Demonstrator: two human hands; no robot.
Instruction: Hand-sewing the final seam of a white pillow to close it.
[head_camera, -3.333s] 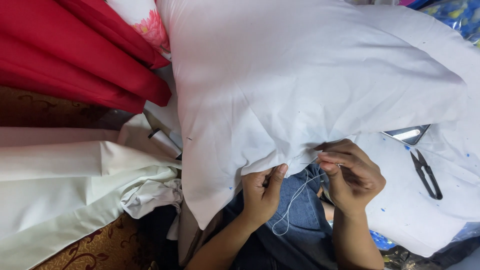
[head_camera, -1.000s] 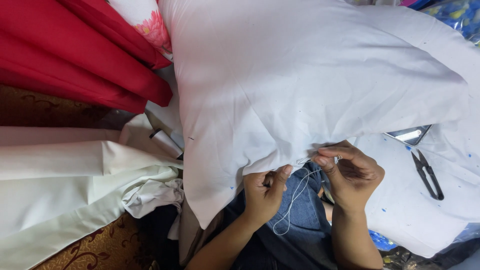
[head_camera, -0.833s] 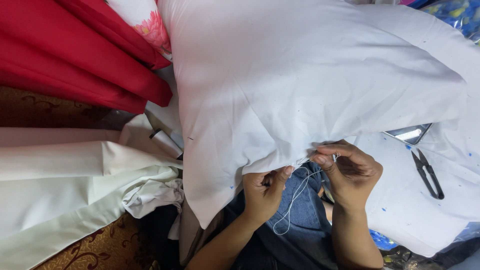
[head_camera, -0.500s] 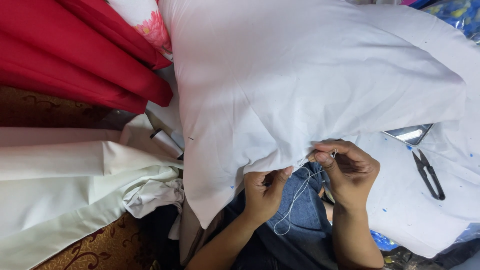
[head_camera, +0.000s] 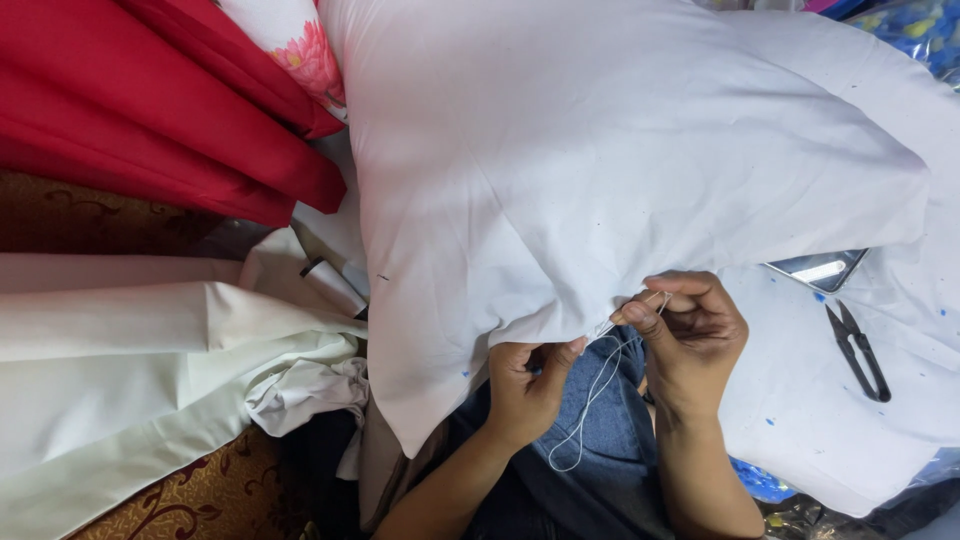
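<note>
A large white pillow (head_camera: 620, 170) lies across my lap. My left hand (head_camera: 528, 385) pinches the pillow's lower edge from beneath. My right hand (head_camera: 690, 335) holds a sewing needle at that same edge, fingers closed around it. A white thread (head_camera: 590, 400) runs from the needle down in a loop over my blue jeans between both hands. The needle tip is mostly hidden by my fingers and the fabric fold.
Small black thread snips (head_camera: 858, 350) and a phone (head_camera: 815, 270) lie on white cloth at the right. Red fabric (head_camera: 150, 110) is piled at the upper left, cream fabric (head_camera: 130, 360) at the left, with a patterned carpet (head_camera: 200, 500) below.
My right hand has shifted slightly along the pillow's edge with the needle, and the thread loop has moved a little. My left hand keeps its pinch on the fabric.
</note>
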